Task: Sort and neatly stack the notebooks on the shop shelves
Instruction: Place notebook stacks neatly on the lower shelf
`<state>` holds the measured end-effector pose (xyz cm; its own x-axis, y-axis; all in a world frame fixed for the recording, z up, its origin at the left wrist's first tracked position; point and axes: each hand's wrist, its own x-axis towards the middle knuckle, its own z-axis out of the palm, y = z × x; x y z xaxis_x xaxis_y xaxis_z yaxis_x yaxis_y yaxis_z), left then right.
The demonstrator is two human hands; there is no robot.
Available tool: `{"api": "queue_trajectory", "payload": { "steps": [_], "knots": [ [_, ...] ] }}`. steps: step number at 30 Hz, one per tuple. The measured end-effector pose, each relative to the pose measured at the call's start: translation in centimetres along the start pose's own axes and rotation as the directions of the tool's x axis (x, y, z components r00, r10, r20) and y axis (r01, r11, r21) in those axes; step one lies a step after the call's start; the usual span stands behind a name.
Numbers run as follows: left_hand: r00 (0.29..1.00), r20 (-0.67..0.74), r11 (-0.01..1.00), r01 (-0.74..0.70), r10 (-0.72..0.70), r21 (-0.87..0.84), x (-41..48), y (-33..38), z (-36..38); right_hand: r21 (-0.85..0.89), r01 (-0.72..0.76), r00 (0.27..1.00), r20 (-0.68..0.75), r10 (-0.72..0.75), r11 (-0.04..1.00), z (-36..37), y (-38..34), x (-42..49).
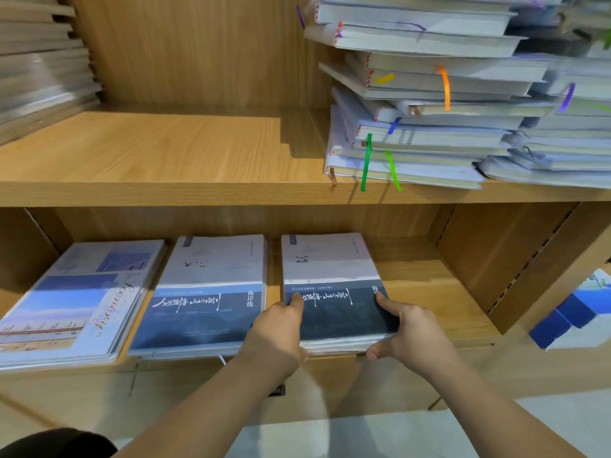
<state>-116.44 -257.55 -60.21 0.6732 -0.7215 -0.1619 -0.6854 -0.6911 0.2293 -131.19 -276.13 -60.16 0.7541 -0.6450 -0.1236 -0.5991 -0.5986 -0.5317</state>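
"Scenery", left notebook (76, 302) (middle notebook (205, 292): "海岸线")

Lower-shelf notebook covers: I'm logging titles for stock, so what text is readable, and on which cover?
"Scenery": photo-cover notebook, left.
"海岸线": blue notebook, middle.
"海", rest hidden by the right hand: dark notebook.
White calligraphy and small print on the blue and dark covers: too blurred to read.

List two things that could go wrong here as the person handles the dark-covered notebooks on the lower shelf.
1. The left hand and right hand grip the dark notebook stack only at its front corners, so lower copies might slide out of line.
2. The skewed pile on the upper shelf sits close to the edge above; a bump could probably tip it.
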Motion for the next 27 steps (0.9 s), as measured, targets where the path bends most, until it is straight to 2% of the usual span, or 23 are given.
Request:
{"api": "queue_trajectory", "payload": {
  "steps": [7,14,27],
  "knots": [
    [1.0,-0.008,1.0,0.007,-0.007,0.003,0.29,-0.48,-0.13,0.056,0.002,1.0,0.011,-0.002,0.998,0.2,-0.63,0.25],
    [0.999,-0.035,0.998,-0.008,0.006,-0.06,0.08,-0.88,0.08,0.008,0.013,1.0,0.027,-0.013,1.0,0.25,-0.82,0.2],
    [1.0,-0.019,0.999,-0.007,0.006,-0.043,0.22,-0.47,-0.24,0.026,-0.048,0.998,0.035,0.047,0.998,0.08,-0.72,0.09]
  ]
}}
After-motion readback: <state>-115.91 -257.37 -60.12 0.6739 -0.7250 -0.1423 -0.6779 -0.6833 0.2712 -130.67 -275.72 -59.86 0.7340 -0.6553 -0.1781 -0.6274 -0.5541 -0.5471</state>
